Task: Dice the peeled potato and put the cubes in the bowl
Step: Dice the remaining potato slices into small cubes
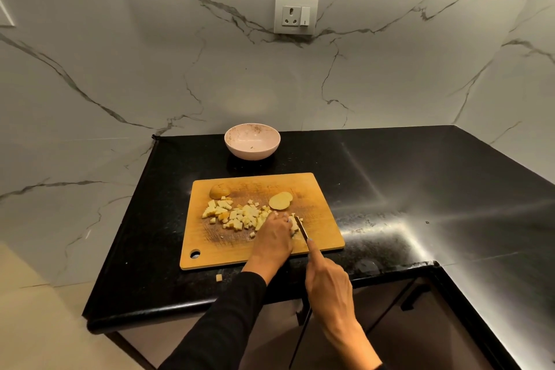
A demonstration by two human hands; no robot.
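A wooden cutting board [315,189] lies on the black counter. Several pale potato cubes [237,215] are scattered across its middle. Two round potato slices [280,201] lie stacked behind them, and a potato end piece [219,191] sits at the board's far left. My left hand [274,239] presses down on potato strips [294,227] near the board's front. My right hand [329,279] grips a knife [301,228], forefinger along its spine, blade set on the strips beside my left fingers. A pink bowl [252,141] stands behind the board and holds no cubes.
One stray potato cube [219,277] lies on the black counter [420,189] in front of the board. A marble wall with a socket [295,14] rises behind. The counter's front edge runs just below the board, with cabinet doors beneath.
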